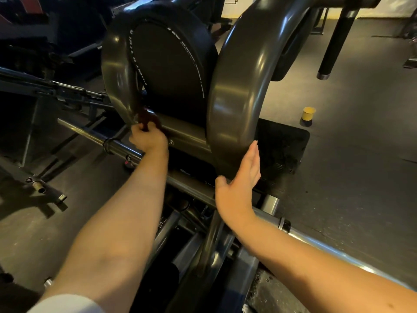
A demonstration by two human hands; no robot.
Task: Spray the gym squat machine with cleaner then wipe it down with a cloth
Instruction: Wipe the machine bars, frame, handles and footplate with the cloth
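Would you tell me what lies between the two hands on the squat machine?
In the head view, the machine's grey crossbar runs from the left hand, gripping the red cloth, to the right hand, beneath the black pad.

The pad (167,71) is sitting between the two curved arms of the squat machine (239,91). The left hand (147,138) is holding the cloth (144,118) at the left arm's base; the right hand (239,184) is resting against the right arm's. A cup (308,114) is standing behind the footplate (284,141).
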